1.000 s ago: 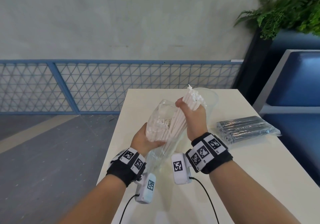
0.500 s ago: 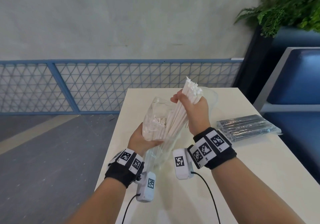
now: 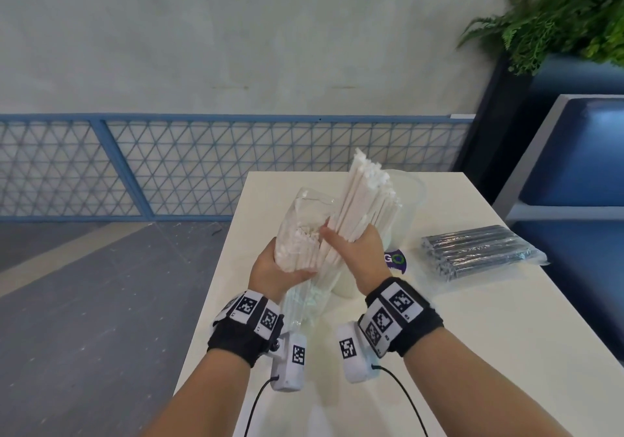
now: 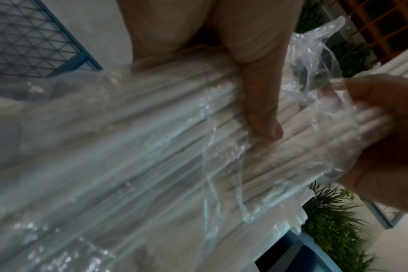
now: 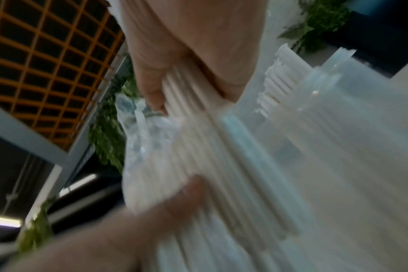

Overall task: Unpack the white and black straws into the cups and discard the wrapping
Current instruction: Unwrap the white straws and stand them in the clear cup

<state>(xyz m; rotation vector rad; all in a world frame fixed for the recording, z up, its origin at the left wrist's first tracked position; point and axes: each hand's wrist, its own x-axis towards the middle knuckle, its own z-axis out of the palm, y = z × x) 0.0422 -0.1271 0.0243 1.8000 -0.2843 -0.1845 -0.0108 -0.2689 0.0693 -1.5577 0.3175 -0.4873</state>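
Note:
My left hand (image 3: 280,269) grips the clear plastic wrapping (image 3: 304,230) with white straws still inside it, held above the white table (image 3: 472,335). My right hand (image 3: 358,254) grips a thick bunch of white straws (image 3: 364,200) partly drawn out of the wrapping, their tips pointing up and away. Behind the bunch stands a clear plastic cup (image 3: 410,207). In the left wrist view my thumb (image 4: 261,103) presses across the wrapped straws (image 4: 151,147). The right wrist view shows the bunch of straws (image 5: 221,147) beside the cup (image 5: 338,110). A sealed pack of black straws (image 3: 479,251) lies on the table to the right.
A white cup base (image 3: 344,284) with a purple and green logo (image 3: 395,259) stands just behind my right wrist. A blue mesh railing (image 3: 202,166) runs past the table's far-left side. A blue bench (image 3: 574,166) and a planter (image 3: 557,14) are at the right.
My right hand has drawn the bunch of white straws further up and out of the wrapping, then regripped lower on the bunch. My left hand still holds the wrapping.

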